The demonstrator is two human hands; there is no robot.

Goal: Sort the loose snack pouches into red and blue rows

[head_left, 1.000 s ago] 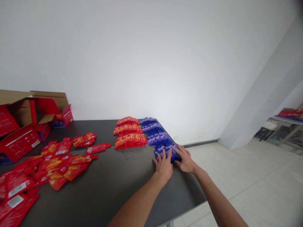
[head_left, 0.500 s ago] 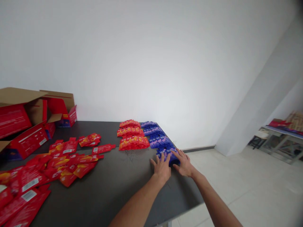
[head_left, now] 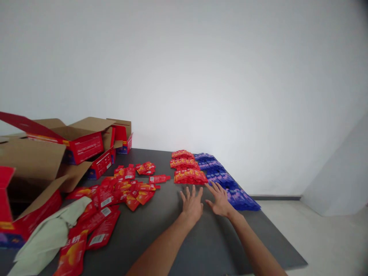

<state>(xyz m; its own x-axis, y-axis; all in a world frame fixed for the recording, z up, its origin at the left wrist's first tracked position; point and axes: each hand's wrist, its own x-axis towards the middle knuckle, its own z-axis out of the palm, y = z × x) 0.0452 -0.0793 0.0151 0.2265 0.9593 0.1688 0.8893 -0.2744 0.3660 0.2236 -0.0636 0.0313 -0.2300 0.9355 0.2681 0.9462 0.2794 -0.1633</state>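
Note:
My left hand (head_left: 192, 203) is open, fingers spread, over the dark table in front of the nearest row of red pouches (head_left: 190, 176). Nothing is in it. My right hand (head_left: 220, 200) is open too, its fingers pointing toward the gap between the red rows and the blue pouches (head_left: 240, 199). The red pouches lie overlapped in three rows, one behind another. Alongside on the right, several rows of blue pouches run along the table's edge. Left of my hands, a loose heap of red pouches (head_left: 115, 191) lies jumbled, with a single red pouch (head_left: 159, 179) apart from it.
Open red cardboard boxes (head_left: 87, 147) are stacked at the left and back left. A pale green cloth (head_left: 47, 239) lies across the near left of the heap. The dark table (head_left: 161, 234) ends at the right above a light floor; a white wall (head_left: 184, 76) stands behind.
My hands have come off the nearest blue row and moved left, toward the front of the red rows. The view has turned left, showing more boxes and the cloth.

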